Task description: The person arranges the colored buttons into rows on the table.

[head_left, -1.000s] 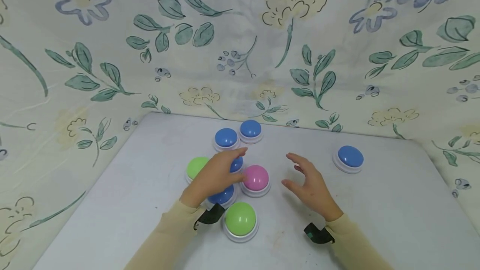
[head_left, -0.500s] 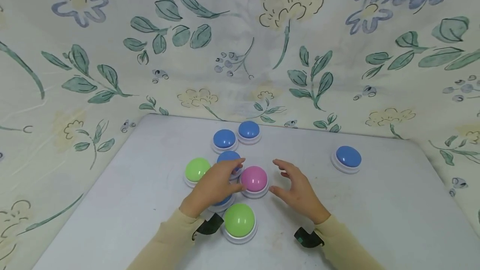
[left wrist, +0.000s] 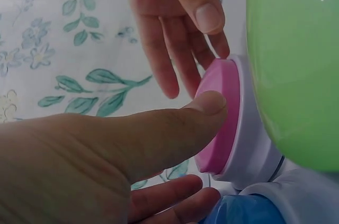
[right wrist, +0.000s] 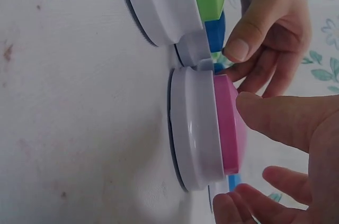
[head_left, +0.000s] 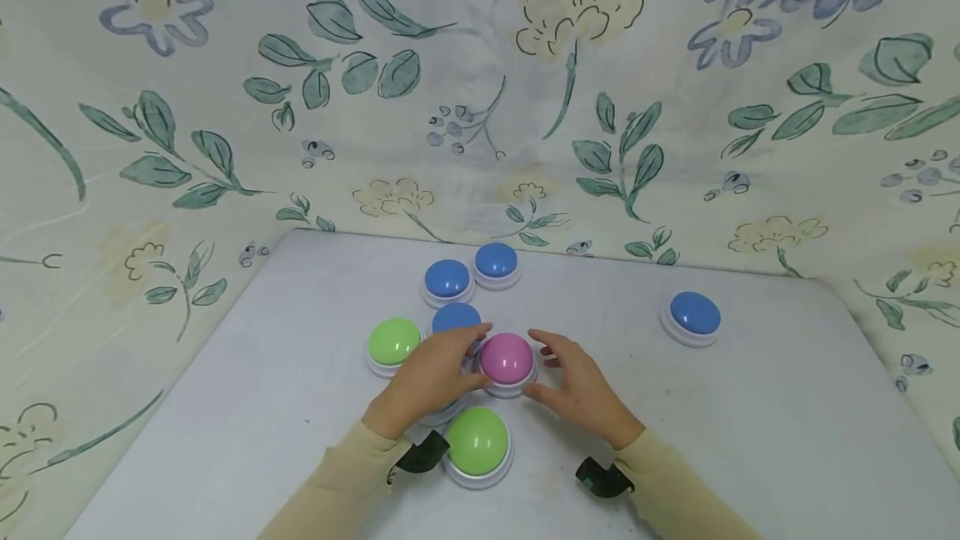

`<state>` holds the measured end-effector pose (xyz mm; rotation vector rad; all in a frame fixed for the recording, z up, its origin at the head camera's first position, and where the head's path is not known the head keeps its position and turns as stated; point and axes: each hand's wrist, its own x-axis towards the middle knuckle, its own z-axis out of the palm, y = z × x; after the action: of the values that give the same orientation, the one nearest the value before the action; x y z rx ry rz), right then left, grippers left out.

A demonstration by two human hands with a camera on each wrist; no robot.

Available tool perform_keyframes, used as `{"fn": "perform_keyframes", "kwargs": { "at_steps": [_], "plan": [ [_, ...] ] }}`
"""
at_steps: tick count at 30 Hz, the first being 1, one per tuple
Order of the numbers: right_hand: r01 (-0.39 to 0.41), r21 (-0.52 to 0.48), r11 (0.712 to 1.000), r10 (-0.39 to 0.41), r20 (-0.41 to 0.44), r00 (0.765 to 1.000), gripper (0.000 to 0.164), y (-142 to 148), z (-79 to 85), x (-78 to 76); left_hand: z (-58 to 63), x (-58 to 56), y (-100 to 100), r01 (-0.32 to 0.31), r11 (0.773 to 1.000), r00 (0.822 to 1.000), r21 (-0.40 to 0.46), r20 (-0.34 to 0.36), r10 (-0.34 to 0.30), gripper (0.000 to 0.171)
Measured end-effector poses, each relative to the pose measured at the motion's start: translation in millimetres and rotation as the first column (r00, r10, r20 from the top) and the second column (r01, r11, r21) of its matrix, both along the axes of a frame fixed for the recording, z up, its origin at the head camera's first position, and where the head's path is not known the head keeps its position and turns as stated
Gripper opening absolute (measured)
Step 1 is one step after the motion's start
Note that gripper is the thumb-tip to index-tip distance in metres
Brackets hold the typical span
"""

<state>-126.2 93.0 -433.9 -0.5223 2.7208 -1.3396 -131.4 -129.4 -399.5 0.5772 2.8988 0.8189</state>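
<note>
A pink push button point(head_left: 507, 359) with a white round base sits on the white table, between both hands. My left hand point(head_left: 423, 377) is at its left side, its thumb point(left wrist: 175, 128) overlapping the pink dome in the left wrist view. From the right, my right hand point(head_left: 588, 390) comes up with fingers and thumb spread apart, the thumb point(right wrist: 280, 121) right at the dome's edge in the right wrist view. Partly behind the left fingers is a blue button point(head_left: 456, 319); another blue one point(head_left: 442, 415) is mostly hidden under that hand.
A green button point(head_left: 477, 442) stands in front of the pink one, another green button point(head_left: 393, 342) to the left. Two blue buttons point(head_left: 447, 280) are near the back edge. One blue button point(head_left: 694, 313) sits alone at right. Flowered cloth point(head_left: 465, 65) hangs behind the table point(head_left: 247, 390).
My right hand has moved left to the pink button's right side. The left hand has shifted slightly down beside it. The buttons keep their places, with the view shifting slightly.
</note>
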Motion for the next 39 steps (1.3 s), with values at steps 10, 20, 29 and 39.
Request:
{"fn": "perform_keyframes", "kwargs": {
  "at_steps": [10,20,29,39],
  "plan": [
    [-0.037,0.000,0.999,0.037,-0.017,0.999,0.071,-8,-1.3,-2.2,0.4,-0.9,3,0.014,1.000,1.000,-0.027,-0.021,-0.014,0.067],
    [-0.017,0.059,0.998,0.019,-0.026,0.999,0.067,-11,-2.7,-5.1,-2.9,-2.5,7,0.027,0.999,0.999,-0.028,-0.022,-0.028,0.063],
    [-0.006,0.093,0.996,0.008,-0.024,1.000,0.066,-12,-2.5,-8.1,-5.7,-4.5,9,0.041,0.997,0.997,-0.070,-0.069,-0.046,0.058],
    [-0.016,0.109,0.994,0.016,0.000,1.000,0.071,-14,-2.8,-9.0,-4.2,-2.1,10,0.040,0.996,0.997,-0.083,-0.063,-0.045,0.058]
  ]
}}
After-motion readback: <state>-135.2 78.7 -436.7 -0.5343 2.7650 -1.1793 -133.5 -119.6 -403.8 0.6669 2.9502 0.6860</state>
